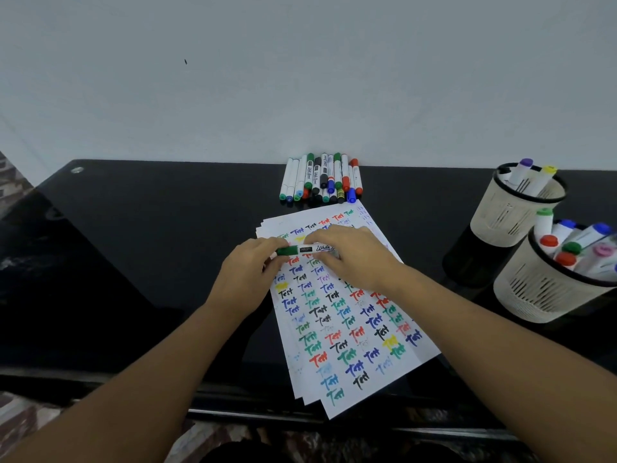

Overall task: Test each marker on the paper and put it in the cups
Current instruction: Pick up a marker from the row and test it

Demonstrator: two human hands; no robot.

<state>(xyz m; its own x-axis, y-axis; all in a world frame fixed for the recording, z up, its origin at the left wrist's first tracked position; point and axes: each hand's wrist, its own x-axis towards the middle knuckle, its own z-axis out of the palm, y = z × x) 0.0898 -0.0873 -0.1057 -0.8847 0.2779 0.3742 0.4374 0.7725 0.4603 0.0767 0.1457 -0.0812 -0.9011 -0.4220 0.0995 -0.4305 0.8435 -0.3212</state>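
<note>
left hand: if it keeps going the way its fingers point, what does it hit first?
The left hand points right along the green marker it grips, so it would likely meet the right hand holding the other end first. Depth is hard to judge from this one view.

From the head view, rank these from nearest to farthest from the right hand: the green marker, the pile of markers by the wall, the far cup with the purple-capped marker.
1. green marker: held by the right hand and left hand, over the paper.
2. pile of markers: straight ahead, against the wall.
3. far cup: off to the right, behind the nearer cup.
</note>
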